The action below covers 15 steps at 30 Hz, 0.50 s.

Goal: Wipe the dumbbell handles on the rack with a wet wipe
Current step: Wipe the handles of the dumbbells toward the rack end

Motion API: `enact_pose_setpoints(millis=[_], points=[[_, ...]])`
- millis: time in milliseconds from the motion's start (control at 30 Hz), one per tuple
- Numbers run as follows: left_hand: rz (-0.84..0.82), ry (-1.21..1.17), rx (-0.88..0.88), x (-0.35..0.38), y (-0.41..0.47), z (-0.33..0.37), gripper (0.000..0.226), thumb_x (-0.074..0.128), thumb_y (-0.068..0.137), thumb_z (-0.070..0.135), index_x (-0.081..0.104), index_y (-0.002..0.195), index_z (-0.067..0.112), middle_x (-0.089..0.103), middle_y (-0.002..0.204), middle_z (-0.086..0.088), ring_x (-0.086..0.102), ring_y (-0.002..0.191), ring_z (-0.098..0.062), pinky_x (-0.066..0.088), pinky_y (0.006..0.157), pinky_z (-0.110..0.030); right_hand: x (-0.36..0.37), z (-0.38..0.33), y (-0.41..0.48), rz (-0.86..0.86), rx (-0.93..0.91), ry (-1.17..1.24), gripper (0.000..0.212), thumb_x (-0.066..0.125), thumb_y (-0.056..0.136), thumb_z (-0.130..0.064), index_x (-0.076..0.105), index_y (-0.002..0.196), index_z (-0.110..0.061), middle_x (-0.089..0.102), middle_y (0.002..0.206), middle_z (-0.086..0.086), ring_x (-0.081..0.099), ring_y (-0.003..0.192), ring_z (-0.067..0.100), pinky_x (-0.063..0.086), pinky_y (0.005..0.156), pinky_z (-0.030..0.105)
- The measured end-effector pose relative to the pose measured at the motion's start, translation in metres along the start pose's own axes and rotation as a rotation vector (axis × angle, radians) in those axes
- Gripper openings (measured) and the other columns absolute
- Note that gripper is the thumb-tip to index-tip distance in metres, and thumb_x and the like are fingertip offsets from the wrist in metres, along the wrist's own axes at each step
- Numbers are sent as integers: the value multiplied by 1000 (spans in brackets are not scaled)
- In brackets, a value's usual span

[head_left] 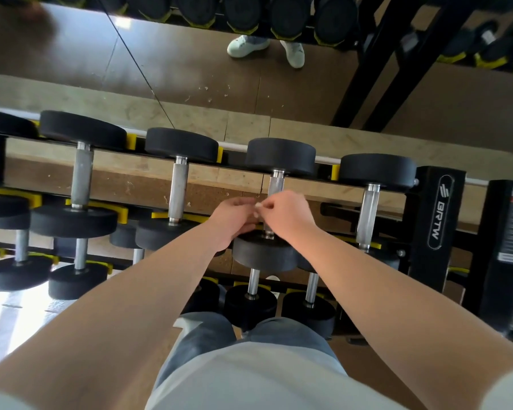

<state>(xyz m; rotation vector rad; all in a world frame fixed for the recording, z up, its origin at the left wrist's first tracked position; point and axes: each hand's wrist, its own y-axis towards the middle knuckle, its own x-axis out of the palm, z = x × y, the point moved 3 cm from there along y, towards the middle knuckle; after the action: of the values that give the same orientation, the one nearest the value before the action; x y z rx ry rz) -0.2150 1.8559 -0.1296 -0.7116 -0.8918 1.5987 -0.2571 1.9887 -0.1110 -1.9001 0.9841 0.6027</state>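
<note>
Two hands: left hand [234, 216] and right hand [285, 213] meet over the fourth handle [276, 184] on the top row, fingertips pinched together on a small white scrap between them
Grip: both hands pressed onto what I take to be the wet wipe [258, 206]; only a sliver shows, so whether it is folded or being opened I cannot tell
Wipe location: just in front of the fourth handle, near its lower half; whether it touches the metal is hidden by the fingers
Wipe handling: judged thin, limp and damp; likely to bunch or tear if dragged by one corner, so better wrapped around the bar under the palm
Handles: steel, stiff, with a rough grip pattern that may snag the wipe; take hold around the middle, between the black ends
Dumbbells: judged heavy and seated in yellow cradles [221, 153]; no need to lift them
Top row count: five dumbbells shown whole or nearly so, plus part of one at the left edge
Lower rows: at least six more, partly hidden by the arms
Rack [439, 208]: one black frame, upright post at the right
</note>
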Motion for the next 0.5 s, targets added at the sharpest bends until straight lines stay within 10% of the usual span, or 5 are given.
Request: enact_pose_setpoints(millis=[133,500], points=[[-58,-113,77,3,-1,4,32,71,95,23,64,126,21,71,121,-8,74,104,-22,62,89,-41,-11,9,-1,16,23,465,22,65,101,-23,74,120,-18,74,92,-6,74,80,13,64,73,30],[226,60,225,28,19,39,18,73,94,24,71,112,25,74,98,5,74,85,-11,61,91,-38,-15,41,-8,143,264,649,24,58,102,-16,73,118,-23,72,98,-5,68,83,12,62,88,37]])
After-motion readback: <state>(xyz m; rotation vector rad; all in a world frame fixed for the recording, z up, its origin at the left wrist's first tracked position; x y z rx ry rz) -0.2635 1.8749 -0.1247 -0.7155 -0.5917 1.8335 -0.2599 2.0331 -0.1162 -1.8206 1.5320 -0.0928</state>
